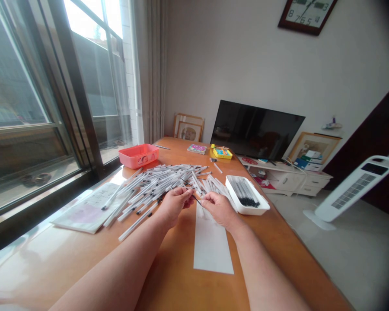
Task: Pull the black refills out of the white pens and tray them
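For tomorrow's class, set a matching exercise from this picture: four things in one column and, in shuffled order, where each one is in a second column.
Things
1. Pink plastic basket
2. White tray
3. Wall clock
4. Tower fan

Places
A. On the wall, above the television
B. On the table, right of the white paper strip
C. On the floor, right of the table
D. On the table, beside the window

Pairs: 1-D, 2-B, 3-A, 4-C

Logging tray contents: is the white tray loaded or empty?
Loaded: the white plastic tray holds a bundle of clear pens with black ends, lying side by side.
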